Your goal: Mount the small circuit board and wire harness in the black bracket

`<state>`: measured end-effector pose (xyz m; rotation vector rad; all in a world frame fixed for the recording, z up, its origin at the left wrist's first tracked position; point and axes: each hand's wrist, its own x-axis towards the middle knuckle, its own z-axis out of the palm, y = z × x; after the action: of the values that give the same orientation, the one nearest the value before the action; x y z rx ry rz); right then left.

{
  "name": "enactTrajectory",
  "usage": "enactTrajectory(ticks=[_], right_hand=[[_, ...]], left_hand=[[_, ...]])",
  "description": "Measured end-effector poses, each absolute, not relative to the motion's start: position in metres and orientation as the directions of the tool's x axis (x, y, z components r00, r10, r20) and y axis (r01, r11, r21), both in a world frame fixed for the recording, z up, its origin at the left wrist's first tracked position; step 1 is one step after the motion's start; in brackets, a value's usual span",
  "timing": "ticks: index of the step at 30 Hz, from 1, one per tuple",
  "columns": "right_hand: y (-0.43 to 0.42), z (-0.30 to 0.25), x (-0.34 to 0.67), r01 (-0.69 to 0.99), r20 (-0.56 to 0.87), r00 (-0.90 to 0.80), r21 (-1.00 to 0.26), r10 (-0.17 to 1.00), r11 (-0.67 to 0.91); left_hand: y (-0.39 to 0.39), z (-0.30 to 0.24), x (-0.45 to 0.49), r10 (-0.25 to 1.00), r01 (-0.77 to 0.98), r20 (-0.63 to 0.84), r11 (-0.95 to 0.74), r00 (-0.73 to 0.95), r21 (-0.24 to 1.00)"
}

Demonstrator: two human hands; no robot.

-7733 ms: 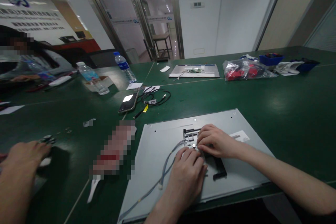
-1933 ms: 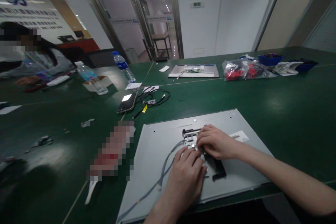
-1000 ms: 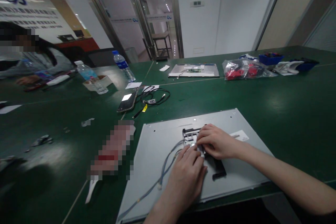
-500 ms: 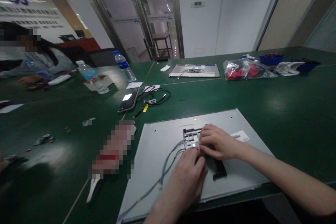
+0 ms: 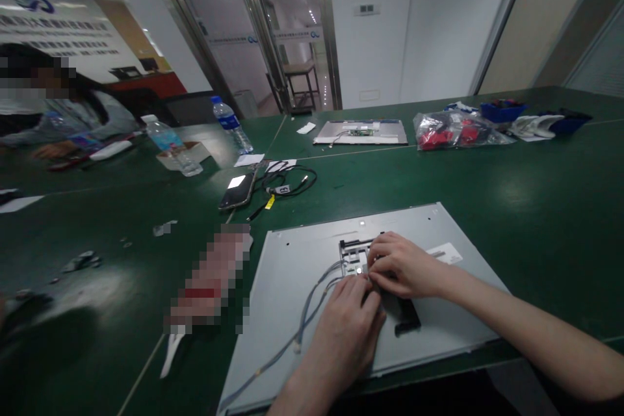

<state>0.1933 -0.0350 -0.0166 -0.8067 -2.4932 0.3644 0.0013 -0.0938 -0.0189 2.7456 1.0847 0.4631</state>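
The left hand [image 5: 353,309] lies nearest the wearer, low over the pale flat panel [image 5: 287,279], with its fingers bent and close together; whether they pinch anything is hidden. Taking 12 o'clock as straight ahead, a black bar [image 5: 407,309] lies at its 3 o'clock, coming out from under the right hand [image 5: 403,268] and slanting toward 5. The right hand comes in from 4 o'clock, thumb and fingers curled inward; I cannot tell what, if anything, sits between them.

The relation that matters is at the metal bracket [image 5: 351,260], near the middle of the panel: it lies at 12 o'clock from the left hand and 9 o'clock from the right. Both sets of fingertips meet by its 4 o'clock corner, so neither hand is clearly nearer. Its far edge, lined by a black rail [image 5: 358,243], runs roughly from 9 to 3; the right hand covers the rest, leaving the long axis uncertain. Grey cables [image 5: 257,374] leave its 9 o'clock side and bend toward 7 across the panel.

Beyond, on the worktop [image 5: 487,175], a second panel [image 5: 334,133] lies at 12 o'clock, well apart.
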Motion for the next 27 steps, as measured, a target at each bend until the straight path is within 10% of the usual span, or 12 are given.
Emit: enactTrajectory(ticks=[27], right_hand=[[-0.0316,-0.0199,0.1944,0.525,0.363,-0.684,-0.357,0.632,0.773]], left_hand=[[-0.0937,-0.0175,0.0015,0.695,0.652,0.228,-0.719,0.682,0.240]])
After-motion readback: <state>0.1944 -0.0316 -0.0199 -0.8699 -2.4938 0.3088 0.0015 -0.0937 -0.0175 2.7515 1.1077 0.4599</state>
